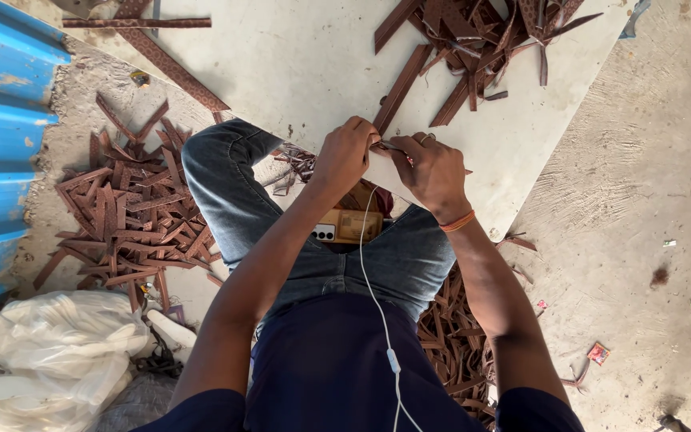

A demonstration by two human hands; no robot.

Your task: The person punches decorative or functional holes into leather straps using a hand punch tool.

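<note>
Both hands work a brown leather strip at the near edge of a white board.

The white board [313, 72] spans the knees, strip piles on the floor at left [125, 216] and on its far side [481, 32]. The left hand [344, 154] and right hand [433, 172] pinch one leather strip [400, 90] beside a thin metal tool [391, 146]; a slip could nick a finger.

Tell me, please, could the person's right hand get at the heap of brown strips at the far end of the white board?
Probably yes: the right hand is already over the white board, and bare board lies between it and the heap of brown strips, though both hands grip one strip.
</note>
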